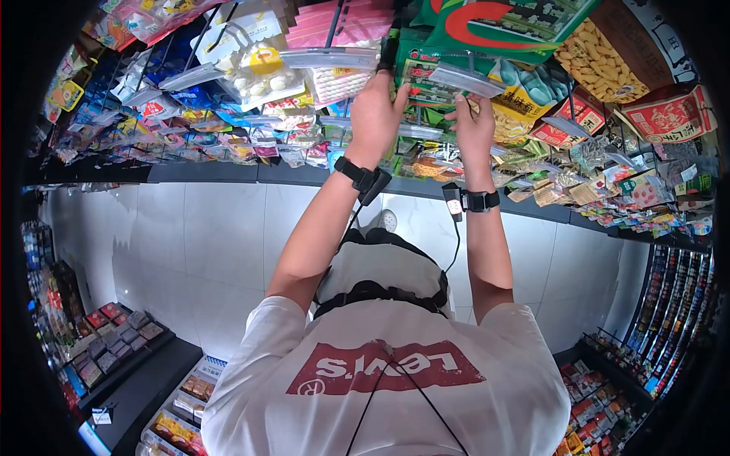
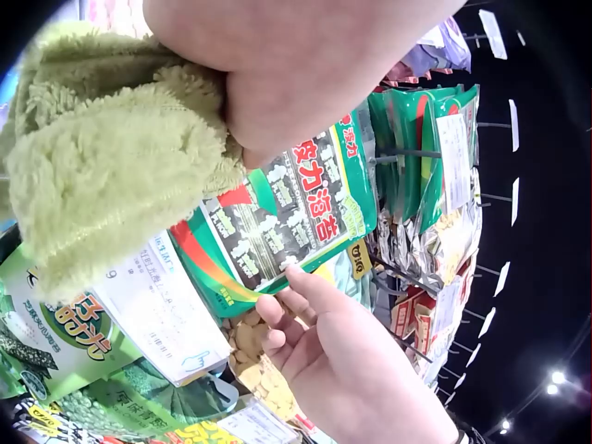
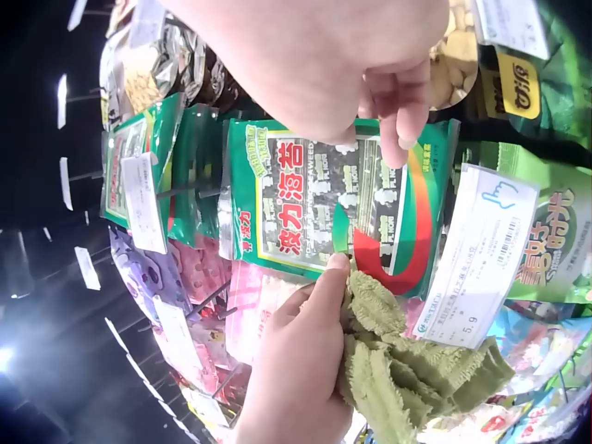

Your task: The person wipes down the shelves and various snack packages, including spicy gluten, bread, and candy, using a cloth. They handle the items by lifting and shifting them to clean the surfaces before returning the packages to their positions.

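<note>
My left hand (image 1: 374, 114) grips a light green fluffy cloth (image 2: 111, 176), which bunches beside the green seaweed pack (image 3: 305, 176). In the right wrist view the left thumb lies at the pack's edge, and the cloth touches the red stripe's end. My right hand (image 1: 473, 125) is at the opposite edge of the same pack, its thumb tip against the front and its fingers loosely bent over the margin. The pack hangs on the rack, printed with red characters. A white price tag (image 3: 486, 250) marked 5.9 projects in front of it.
Bagged snacks hang on hooks all around, including peanuts (image 1: 597, 61), a pink pack (image 1: 334, 23) and red packs (image 1: 669, 114). Price tags stick out from the rack. Pale floor tiles (image 1: 220, 235) lie below, with more goods on shelves (image 1: 114, 342) behind.
</note>
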Demonstrator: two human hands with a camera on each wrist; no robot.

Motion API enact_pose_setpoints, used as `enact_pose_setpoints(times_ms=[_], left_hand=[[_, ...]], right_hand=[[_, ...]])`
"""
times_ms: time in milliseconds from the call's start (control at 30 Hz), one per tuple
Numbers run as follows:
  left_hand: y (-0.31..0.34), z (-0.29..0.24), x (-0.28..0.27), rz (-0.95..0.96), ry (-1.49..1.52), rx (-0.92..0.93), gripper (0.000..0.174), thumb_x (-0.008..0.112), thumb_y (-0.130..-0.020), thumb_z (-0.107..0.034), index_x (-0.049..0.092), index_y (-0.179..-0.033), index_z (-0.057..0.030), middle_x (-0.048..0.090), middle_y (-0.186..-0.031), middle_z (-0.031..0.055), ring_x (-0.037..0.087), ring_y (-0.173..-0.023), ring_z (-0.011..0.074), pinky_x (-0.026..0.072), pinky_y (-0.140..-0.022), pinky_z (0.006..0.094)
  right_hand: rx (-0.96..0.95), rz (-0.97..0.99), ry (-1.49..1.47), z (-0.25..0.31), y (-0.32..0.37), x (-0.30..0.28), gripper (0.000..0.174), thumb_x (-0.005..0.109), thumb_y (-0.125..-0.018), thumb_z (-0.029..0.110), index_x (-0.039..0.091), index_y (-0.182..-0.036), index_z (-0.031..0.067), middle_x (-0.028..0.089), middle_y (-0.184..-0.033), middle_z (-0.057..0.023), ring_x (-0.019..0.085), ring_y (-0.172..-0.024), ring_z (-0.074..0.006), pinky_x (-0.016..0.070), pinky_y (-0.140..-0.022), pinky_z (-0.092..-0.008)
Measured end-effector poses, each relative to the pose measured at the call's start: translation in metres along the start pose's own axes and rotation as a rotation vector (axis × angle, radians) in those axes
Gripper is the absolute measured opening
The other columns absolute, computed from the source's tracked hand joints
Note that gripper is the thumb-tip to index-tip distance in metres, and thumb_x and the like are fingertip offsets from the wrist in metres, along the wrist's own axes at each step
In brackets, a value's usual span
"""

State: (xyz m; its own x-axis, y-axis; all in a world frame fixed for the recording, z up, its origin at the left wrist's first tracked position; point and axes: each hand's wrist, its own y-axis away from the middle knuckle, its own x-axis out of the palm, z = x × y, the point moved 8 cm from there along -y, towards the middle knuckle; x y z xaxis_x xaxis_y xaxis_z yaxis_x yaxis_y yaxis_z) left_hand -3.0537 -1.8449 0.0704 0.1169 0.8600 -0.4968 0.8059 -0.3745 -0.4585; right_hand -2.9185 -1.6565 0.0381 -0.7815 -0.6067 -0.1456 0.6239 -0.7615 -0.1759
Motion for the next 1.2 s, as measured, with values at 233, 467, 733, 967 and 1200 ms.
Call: enact_pose_setpoints(times_ms=[233,467,733,967,1200], left_hand=[[0.015,0.003,-0.028,-0.012,0.032,0.034,0.037,0.079,-0.102,-0.031,0.069,-0.12,-0.0003,0.076,-0.103,0.0244,0.074,-0.091,0.0466,0.0575,-0.077,0.0529],[0.029,0.035,-0.116,-0.244,0.057,-0.158,0.032,0.081,-0.104,-0.027,0.073,-0.119,0.0005,0.076,-0.102,0.0151,0.071,-0.083,0.0233,0.0561,-0.075,0.0368],[-0.001,0.067,-0.138,-0.125,0.074,-0.2,0.04,0.079,-0.105,-0.028,0.069,-0.133,0.0003,0.08,-0.118,0.0141,0.068,-0.079,0.016,0.0536,-0.071,0.0332],[-0.007,0.084,-0.119,-0.01,0.039,-0.13,0.03,0.074,-0.107,-0.024,0.07,-0.122,0.0012,0.077,-0.098,0.0199,0.071,-0.075,0.0277,0.0547,-0.071,0.0389],[-0.02,0.095,-0.121,0.007,0.088,-0.043,0.029,0.075,-0.106,-0.026,0.072,-0.116,0.0005,0.073,-0.084,0.0192,0.068,-0.069,0.0301,0.053,-0.067,0.0412]], right_hand=[[-0.118,-0.111,-0.036,0.014,0.014,-0.012,0.03,0.07,-0.107,0.008,0.053,-0.13,-0.0002,0.067,-0.102,-0.0052,0.067,-0.072,-0.0107,0.0491,-0.06,-0.0253],[-0.089,0.259,-0.022,0.024,0.054,0.045,0.023,0.071,-0.105,0.009,0.062,-0.124,0.0004,0.069,-0.094,-0.0077,0.068,-0.069,-0.0112,0.051,-0.062,-0.0287],[0.031,0.493,0.028,0.027,0.05,0.133,0.068,0.073,-0.107,0.025,0.043,-0.164,0.0022,0.077,-0.118,-0.018,0.081,-0.084,-0.0203,0.0623,-0.068,-0.0322],[0.023,0.31,0.001,0.028,0.039,0.157,0.076,0.071,-0.106,0.021,0.032,-0.169,0.0026,0.075,-0.122,-0.0185,0.081,-0.085,-0.0224,0.0642,-0.068,-0.0341],[-0.005,0.235,0.003,0.018,0.039,0.161,0.062,0.071,-0.105,0.016,0.043,-0.158,-0.0002,0.064,-0.136,-0.0179,0.079,-0.085,-0.0215,0.0603,-0.062,-0.0324]])
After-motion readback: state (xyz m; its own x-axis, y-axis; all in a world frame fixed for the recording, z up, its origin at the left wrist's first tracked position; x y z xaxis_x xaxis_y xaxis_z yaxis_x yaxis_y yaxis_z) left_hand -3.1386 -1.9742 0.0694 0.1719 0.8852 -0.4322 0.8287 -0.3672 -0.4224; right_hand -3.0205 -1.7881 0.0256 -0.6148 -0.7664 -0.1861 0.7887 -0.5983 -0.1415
